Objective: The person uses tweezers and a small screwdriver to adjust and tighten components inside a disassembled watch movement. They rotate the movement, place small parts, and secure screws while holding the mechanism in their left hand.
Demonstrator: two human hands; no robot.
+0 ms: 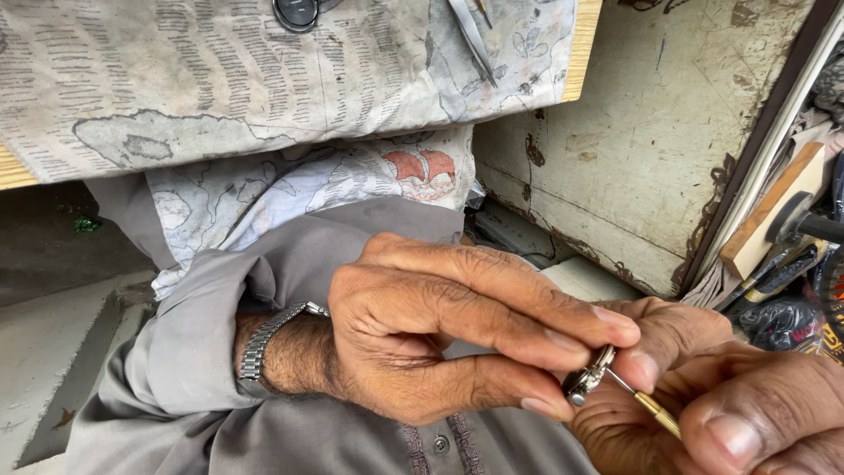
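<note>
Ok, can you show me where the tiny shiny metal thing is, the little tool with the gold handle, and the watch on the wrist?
small metal part (587, 376), head view, on its round silvery body.
gold-handled tool (658, 413), head view, on the brass handle.
wristwatch (264, 341), head view, on the metal band.

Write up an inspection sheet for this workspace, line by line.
Surface: bench top covered in stained printed paper.
Job's things: small round metal part, pinched by left hand; brass-handled fine tool in right hand, tip at the part.
Clutter: tools and dark bags at right; tweezers on the bench.
Grips: both closed on their things.
Cables: nothing seen.
Surroundings: worn painted panel; grey clothing; metal wristwatch band.
</note>
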